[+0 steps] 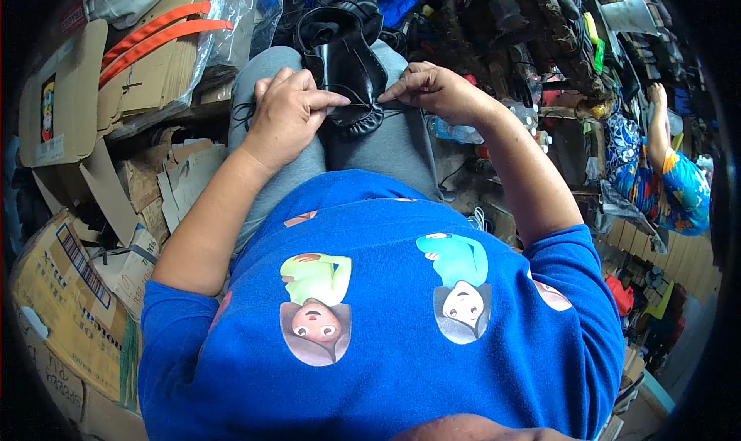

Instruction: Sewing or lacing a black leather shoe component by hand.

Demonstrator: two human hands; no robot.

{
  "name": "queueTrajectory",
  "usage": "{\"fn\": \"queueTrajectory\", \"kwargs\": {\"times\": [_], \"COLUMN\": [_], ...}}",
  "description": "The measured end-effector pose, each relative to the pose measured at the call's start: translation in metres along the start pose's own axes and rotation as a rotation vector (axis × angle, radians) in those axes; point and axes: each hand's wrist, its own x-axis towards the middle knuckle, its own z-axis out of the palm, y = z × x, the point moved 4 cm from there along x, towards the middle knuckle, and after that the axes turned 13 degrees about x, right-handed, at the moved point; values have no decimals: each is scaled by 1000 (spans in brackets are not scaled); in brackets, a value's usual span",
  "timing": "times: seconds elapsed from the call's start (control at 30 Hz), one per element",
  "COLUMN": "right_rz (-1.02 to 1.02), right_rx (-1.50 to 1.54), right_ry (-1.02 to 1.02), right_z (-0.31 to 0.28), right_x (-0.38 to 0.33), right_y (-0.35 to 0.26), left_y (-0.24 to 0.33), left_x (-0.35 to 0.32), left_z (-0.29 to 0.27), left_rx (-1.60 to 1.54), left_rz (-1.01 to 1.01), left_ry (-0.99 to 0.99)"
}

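A black leather shoe (pixel 351 63) rests on my lap, between my thighs. Its wide collar faces away from me, and the puckered, gathered end (pixel 361 123) lies nearest my body. My left hand (pixel 292 113) is at the left of this end, index finger stretched toward the middle and the other fingers curled. From the right, my right hand (pixel 432 90) reaches the shoe's edge with fingertips pinched together. A thin dark cord (pixel 340 91) loops over the leather between the two hands. Both pinches seem closed on this cord, though the fingertips partly hide it.
Flattened cardboard (pixel 158 78) with orange strips (pixel 166 28) is stacked at the left, above more boxes (pixel 69 302). Clear plastic bottles (pixel 455 130) stand beside my right knee. Cluttered tools fill the far right, where another person in a bright patterned garment (pixel 679 190) sits.
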Motion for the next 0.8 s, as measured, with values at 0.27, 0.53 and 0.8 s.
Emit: {"fn": "queueTrajectory", "kwargs": {"times": [0.27,0.53,0.8], "right_rz": [65,26,169], "right_rx": [131,74,451], "right_ry": [-45,-59,81], "right_z": [1,3,15], "right_x": [1,3,-4], "right_y": [8,-1,4], "left_y": [2,7,8], "left_x": [4,16,1], "left_z": [4,4,6], "left_rx": [-49,-61,-144], "left_rz": [6,104,-166], "left_ry": [-57,-29,-95]}}
